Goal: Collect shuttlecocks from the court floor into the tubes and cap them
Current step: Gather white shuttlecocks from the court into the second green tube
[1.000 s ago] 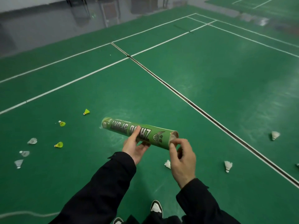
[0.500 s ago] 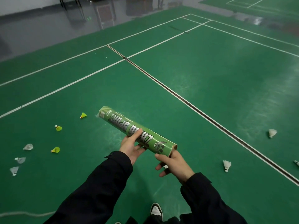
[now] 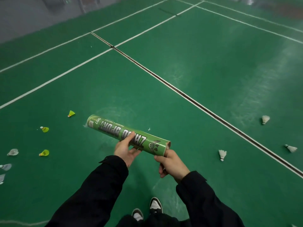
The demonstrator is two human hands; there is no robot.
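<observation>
The left hand (image 3: 127,149) cradles the green tube (image 3: 127,134) mid-body; the right hand (image 3: 172,163) closes at its near end. It looks light, stiff cardboard (crushable), best held mid-barrel. Featherlight shuttlecocks (image 3: 222,155) scattered on the floor (image 3: 205,66) want lifting by their corks.

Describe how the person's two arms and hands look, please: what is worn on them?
Both arms are covered by long black sleeves, the left sleeve and the right sleeve, of a plain dark fabric with no visible logo or pattern. Each sleeve ends at the wrist. The left hand and the right hand are bare: no gloves. No rings, watch or bracelet can be seen.
</observation>
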